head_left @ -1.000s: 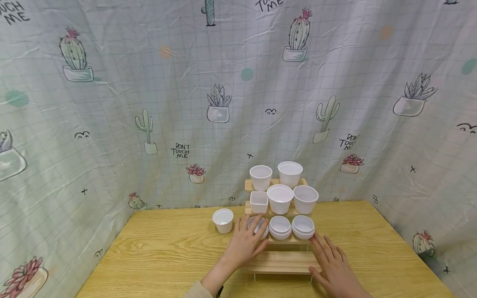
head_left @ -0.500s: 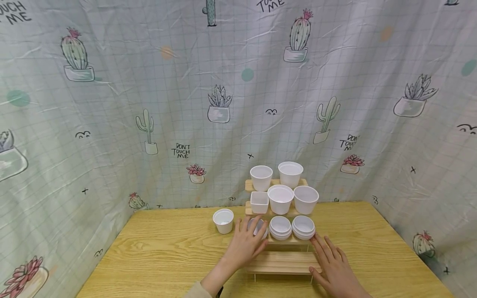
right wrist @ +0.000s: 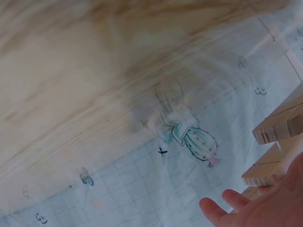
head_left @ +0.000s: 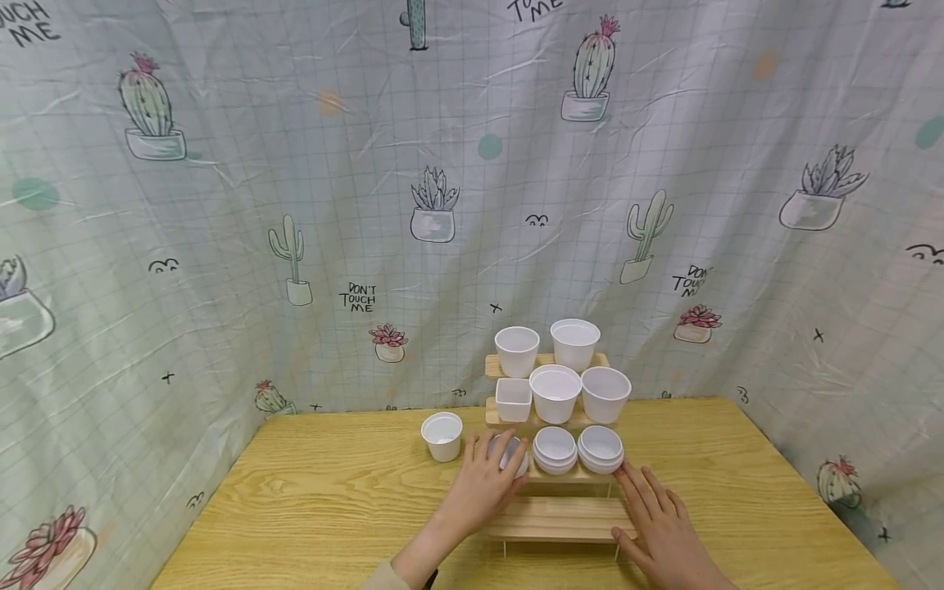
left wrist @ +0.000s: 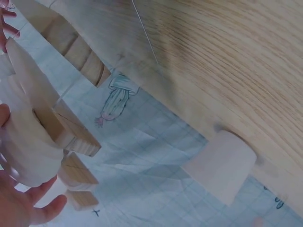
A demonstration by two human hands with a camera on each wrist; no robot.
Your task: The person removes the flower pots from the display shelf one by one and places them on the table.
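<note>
A wooden stepped rack (head_left: 560, 520) carries white plastic pots on its upper tiers. With its fingers curled over the rim, my left hand (head_left: 479, 490) holds the low round pot (left wrist: 33, 151) at the left end of the second tier from the front. The left wrist view shows the thumb and fingers around that pot, at the edge of the wooden board. My right hand (head_left: 660, 524) rests against the rack's right side, its fingers extended. Two more low round pots, a middle one (head_left: 555, 450) and a right one (head_left: 601, 449), stand on the same tier.
A loose white pot (head_left: 442, 438) stands on the wooden table (head_left: 332, 492) left of the rack. Behind the low pots are a square pot (head_left: 513, 401) and several taller round pots. A cactus-print curtain (head_left: 354, 205) surrounds the table's back and sides.
My left hand and the low pot in it have shifted slightly toward me and left. The right hand and the other pots stay where they were.
</note>
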